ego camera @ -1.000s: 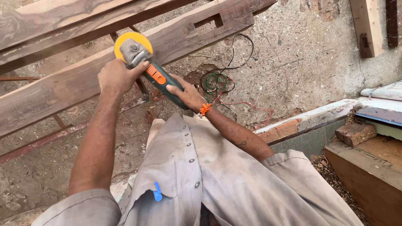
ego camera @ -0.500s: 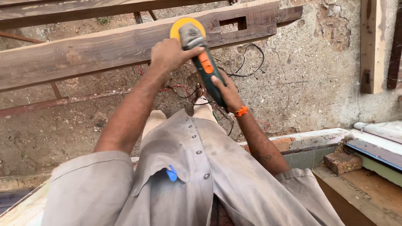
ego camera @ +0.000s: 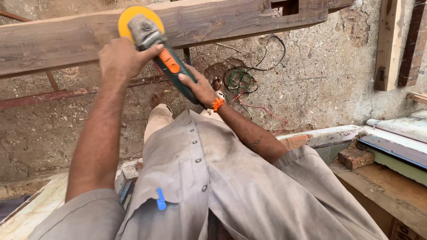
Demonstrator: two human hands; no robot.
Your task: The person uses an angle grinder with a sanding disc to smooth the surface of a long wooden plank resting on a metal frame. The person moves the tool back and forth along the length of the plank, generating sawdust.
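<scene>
Two hands (ego camera: 122, 60) around grinder (ego camera: 153, 40)

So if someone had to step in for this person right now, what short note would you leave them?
Left hand: gripping the head of the angle grinder.
Right hand: wrapped round its rear handle.
The yellow sanding disc sits against the long wooden beam, near its top edge.
Loose cables lie on the ground beyond.
How much of the beam is sanded cannot be told; the grinder is on it now.

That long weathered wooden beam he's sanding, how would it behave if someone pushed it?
The long weathered wooden beam looks thick and solid, so probably stiff and heavy. Its flat faces make rolling unlikely. The rough grain likely resists slipping.
</scene>
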